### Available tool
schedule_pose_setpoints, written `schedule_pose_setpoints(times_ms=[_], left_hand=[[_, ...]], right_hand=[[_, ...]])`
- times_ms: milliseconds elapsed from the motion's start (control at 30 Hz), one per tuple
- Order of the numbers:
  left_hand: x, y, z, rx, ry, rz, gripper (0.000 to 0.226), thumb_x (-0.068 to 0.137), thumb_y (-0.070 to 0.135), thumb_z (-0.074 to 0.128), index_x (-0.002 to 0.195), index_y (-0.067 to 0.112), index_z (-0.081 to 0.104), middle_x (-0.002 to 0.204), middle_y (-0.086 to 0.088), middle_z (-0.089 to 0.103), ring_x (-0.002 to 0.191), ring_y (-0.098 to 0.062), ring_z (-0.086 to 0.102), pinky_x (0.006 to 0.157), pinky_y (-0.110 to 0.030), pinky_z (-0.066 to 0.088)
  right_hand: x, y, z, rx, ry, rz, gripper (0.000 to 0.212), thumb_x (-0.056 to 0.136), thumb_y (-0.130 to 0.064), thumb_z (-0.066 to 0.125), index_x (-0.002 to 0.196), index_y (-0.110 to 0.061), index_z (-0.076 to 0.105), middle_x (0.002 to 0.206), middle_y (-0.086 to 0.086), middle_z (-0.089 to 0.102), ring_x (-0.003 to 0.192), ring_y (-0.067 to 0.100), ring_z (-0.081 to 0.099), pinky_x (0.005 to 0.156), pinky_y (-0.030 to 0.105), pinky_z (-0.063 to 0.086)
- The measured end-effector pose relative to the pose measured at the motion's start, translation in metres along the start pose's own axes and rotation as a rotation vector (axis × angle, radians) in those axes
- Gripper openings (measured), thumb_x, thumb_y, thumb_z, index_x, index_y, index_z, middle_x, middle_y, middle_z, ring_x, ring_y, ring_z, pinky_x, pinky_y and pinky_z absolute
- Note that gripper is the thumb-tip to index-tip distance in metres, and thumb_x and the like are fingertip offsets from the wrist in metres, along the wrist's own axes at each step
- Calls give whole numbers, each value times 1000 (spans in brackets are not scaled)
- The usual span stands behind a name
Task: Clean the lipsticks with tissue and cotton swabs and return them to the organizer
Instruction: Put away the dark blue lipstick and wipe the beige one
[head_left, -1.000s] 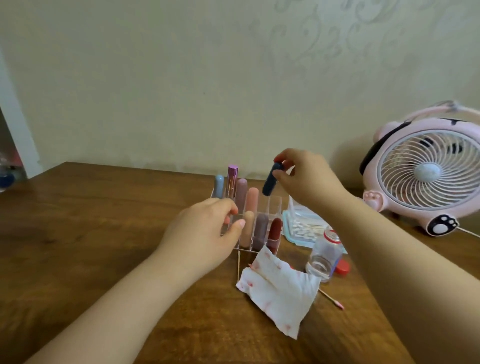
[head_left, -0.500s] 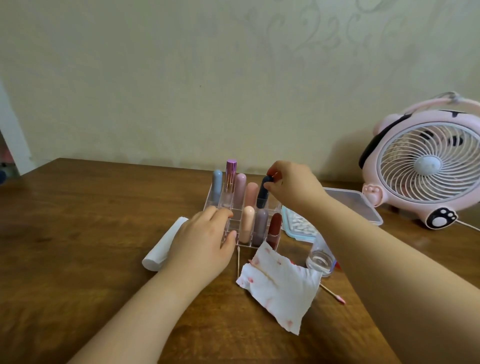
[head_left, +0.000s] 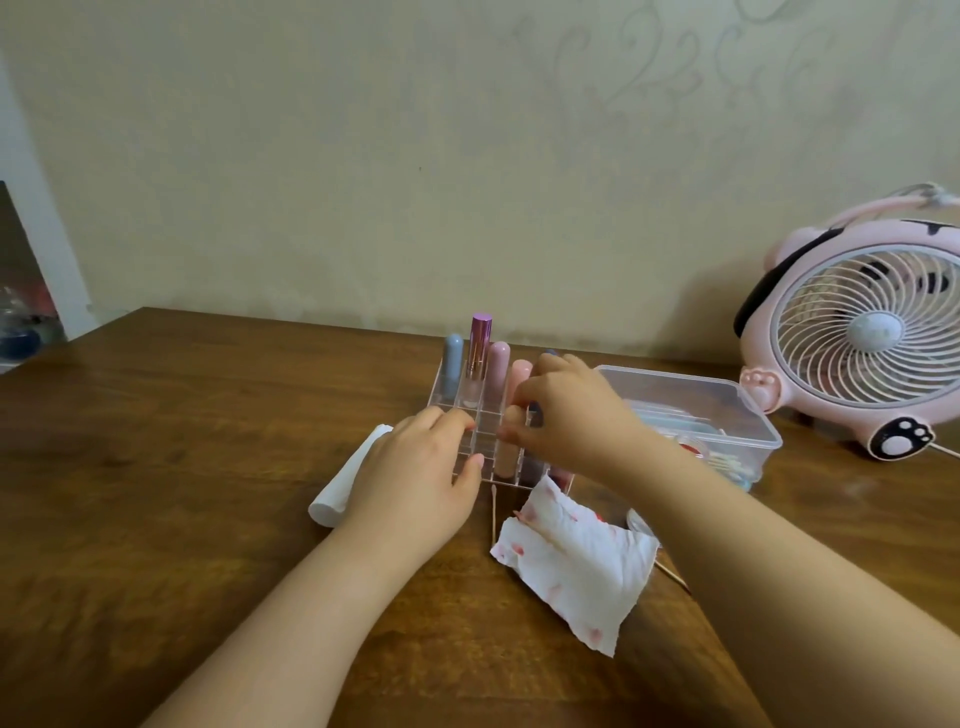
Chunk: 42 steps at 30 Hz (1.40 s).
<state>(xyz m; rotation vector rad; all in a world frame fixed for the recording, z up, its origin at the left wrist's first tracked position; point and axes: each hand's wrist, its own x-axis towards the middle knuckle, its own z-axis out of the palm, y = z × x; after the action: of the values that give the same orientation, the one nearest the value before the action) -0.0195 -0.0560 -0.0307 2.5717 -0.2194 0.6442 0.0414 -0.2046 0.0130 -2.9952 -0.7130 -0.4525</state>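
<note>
The right hand is curling its fingers over the lipsticks standing in the clear organizer, though I cannot tell whether it is gripping one. The left hand is bracing the organizer's front-left corner, fingers bent against it. These light, stiff, slick tubes probably handle best pinched near the cap, just above the organizer's rim.

both hands forward, left hand and right hand with curled fingers
</note>
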Motion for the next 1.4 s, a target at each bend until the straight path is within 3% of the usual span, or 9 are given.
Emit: schedule_pose_setpoints(times_ms=[133, 300, 400, 533, 733, 900, 1133, 1267, 1400], left_hand=[[4, 5, -7, -62, -64, -23, 40, 92, 31, 57, 130, 22, 50, 122, 7, 55, 109, -7, 51, 83, -18, 42], [7, 22, -19, -248, -135, -94, 21, 90, 39, 60, 108, 27, 60, 103, 11, 60, 85, -3, 53, 58, -7, 34], [-2, 24, -25, -310, -112, -109, 15, 92, 37, 57, 82, 26, 58, 75, 11, 59, 65, -3, 53, 48, -10, 34], [-13, 18, -28, -349, -121, -173, 14, 87, 33, 64, 80, 21, 65, 67, 11, 57, 60, -5, 51, 52, -15, 30], [-14, 5, -32, -585, -4, -354, 14, 81, 25, 72, 84, 32, 61, 83, 13, 67, 81, -4, 64, 73, -24, 51], [-21, -3, -29, -742, -4, -432, 13, 81, 20, 73, 90, 21, 63, 80, 6, 73, 76, -5, 68, 69, -23, 51], [-24, 2, -38, -923, -64, -425, 13, 88, 22, 63, 100, 27, 65, 85, 10, 74, 76, -5, 67, 69, -26, 48], [-25, 4, -39, -1002, -185, -402, 18, 90, 22, 58, 105, 22, 67, 86, 5, 74, 78, -7, 66, 75, -29, 49], [-29, 7, -38, -1042, -344, -298, 26, 81, 33, 57, 95, 16, 72, 81, 0, 68, 79, -13, 63, 74, -28, 48]], right_hand=[[-2, 2, -17, 149, 138, 33, 24, 85, -34, 60, 78, -12, 65, 89, 3, 51, 90, 21, 48, 76, 33, 43], [-25, -9, -39, 378, 220, 31, 22, 84, -36, 66, 83, -14, 66, 79, -3, 53, 67, 6, 46, 58, 7, 34], [-44, -17, -37, 636, 237, 68, 20, 87, -37, 64, 83, -18, 68, 60, -1, 54, 51, 5, 44, 48, 13, 34], [-56, -13, -46, 1027, 458, 249, 14, 88, -40, 60, 83, -28, 67, 82, 9, 70, 66, 15, 61, 56, 23, 50], [-53, -27, 1, 680, 63, 142, 16, 92, -24, 55, 90, -21, 70, 77, -11, 69, 67, -2, 62, 60, 7, 45], [-49, -42, 28, 490, -190, 45, 16, 87, -33, 64, 98, -23, 70, 87, -6, 66, 79, 8, 59, 75, 24, 50], [-50, -33, 16, 446, -132, 42, 59, 85, -38, 65, 138, -35, 42, 96, -14, 55, 79, -2, 45, 76, 12, 39], [-63, -25, -8, 922, 124, 148, 36, 83, -48, 51, 119, -43, 56, 93, -6, 62, 80, 7, 56, 65, 16, 48], [-68, -29, -20, 1195, 68, 105, 38, 74, -48, 50, 109, -40, 62, 99, -14, 69, 88, -5, 61, 69, 6, 46]])
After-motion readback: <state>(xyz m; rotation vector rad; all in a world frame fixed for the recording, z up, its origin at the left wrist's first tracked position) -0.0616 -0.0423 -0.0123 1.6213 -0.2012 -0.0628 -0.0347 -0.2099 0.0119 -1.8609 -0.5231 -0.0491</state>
